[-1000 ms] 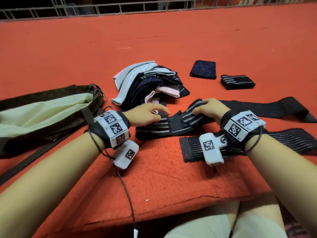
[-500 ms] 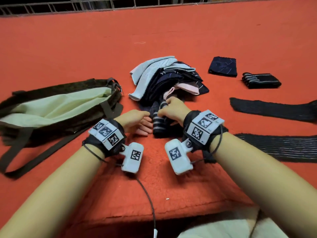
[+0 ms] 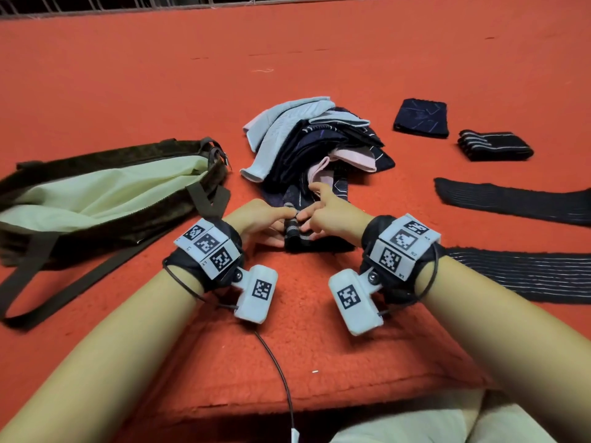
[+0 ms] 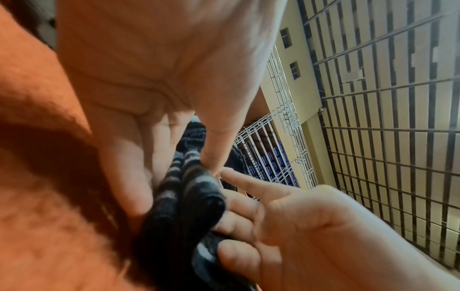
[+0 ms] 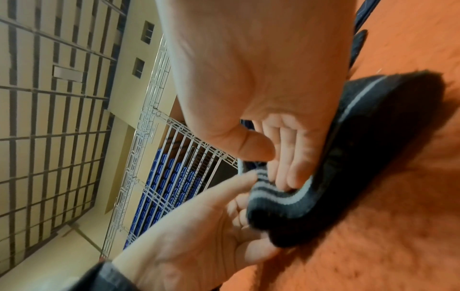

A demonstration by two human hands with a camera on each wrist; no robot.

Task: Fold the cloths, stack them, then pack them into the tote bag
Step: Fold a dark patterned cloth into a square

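Observation:
A black cloth with grey stripes (image 3: 315, 243) lies folded into a short thick bundle on the red blanket, just in front of me. My left hand (image 3: 287, 215) pinches its left end between thumb and fingers; the left wrist view shows that left hand (image 4: 179, 187) on the striped cloth (image 4: 199, 206). My right hand (image 3: 307, 219) holds the same end from the other side, index finger pointing up. In the right wrist view the right hand (image 5: 271, 163) has thumb and fingers on the cloth's (image 5: 348, 157) folded edge. The open tote bag (image 3: 96, 193) lies to the left.
A heap of unfolded cloths (image 3: 313, 142) sits just beyond my hands. Far right lie a folded navy cloth (image 3: 420, 118) and a folded striped one (image 3: 495, 145). Two long black strips (image 3: 511, 199) (image 3: 527, 273) stretch along the right. A bag strap (image 3: 64, 289) trails left.
My right hand has carried the striped cloth's right end over to the left, doubling it into a short bundle. Both hands now meet at its left end.

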